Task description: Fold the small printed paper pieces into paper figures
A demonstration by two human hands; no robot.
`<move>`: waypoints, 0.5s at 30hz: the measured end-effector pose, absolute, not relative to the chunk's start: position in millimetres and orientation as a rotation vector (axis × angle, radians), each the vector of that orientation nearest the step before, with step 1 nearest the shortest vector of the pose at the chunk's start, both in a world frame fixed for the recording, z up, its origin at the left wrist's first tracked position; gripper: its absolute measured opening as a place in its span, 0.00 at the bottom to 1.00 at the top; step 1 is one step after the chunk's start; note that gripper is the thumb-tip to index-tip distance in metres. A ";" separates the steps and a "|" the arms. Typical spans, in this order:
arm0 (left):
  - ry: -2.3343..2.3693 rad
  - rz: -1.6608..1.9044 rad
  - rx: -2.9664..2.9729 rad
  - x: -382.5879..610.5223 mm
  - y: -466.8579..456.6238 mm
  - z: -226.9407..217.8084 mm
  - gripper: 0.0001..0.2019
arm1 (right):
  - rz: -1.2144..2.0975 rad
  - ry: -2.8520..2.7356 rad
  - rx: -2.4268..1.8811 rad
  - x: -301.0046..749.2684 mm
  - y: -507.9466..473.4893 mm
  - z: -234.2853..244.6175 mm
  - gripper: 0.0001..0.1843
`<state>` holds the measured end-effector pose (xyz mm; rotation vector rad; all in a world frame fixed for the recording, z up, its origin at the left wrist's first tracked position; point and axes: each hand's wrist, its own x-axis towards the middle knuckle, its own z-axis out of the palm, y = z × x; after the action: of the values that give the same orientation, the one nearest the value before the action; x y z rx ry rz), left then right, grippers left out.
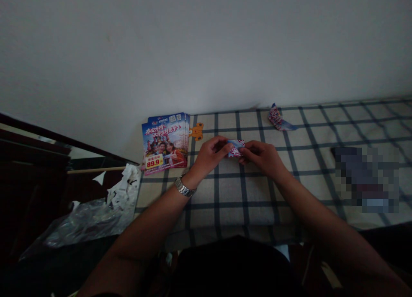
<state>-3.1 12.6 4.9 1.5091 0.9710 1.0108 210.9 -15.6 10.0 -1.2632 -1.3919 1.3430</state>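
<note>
Both my hands meet over a checked cloth (225, 189), pinching a small folded piece of printed paper (235, 147) between them. My left hand (210, 153), with a metal watch (184, 187) on its wrist, grips the paper's left side with closed fingers. My right hand (262, 156) holds the right side, fingers curled round it. The paper is blue, red and white, like the flyers nearby.
A stack of colourful flyers (165, 143) lies at the cloth's left corner, with a small orange cut-out (196, 131) beside it. Another folded paper piece (278, 118) lies near the wall. Crumpled plastic and paper scraps (106, 207) sit lower left. A blurred-out object (367, 179) rests right.
</note>
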 end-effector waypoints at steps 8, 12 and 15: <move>0.939 0.930 1.480 -2.2 12.3 1.1 0.17 | 1.300 -1.337 -1.256 212.4 -12.5 2.5 0.24; 0.964 0.932 1.533 -3.2 13.2 3.4 0.16 | 1.324 -1.314 -1.248 210.3 -13.4 2.9 0.24; 0.966 0.935 1.561 -3.9 13.9 4.3 0.15 | 1.326 -1.314 -1.246 209.5 -13.8 3.8 0.24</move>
<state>-3.9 13.9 4.3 1.5607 0.9658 0.9348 209.5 -13.8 3.8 -1.2460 -1.3140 1.3256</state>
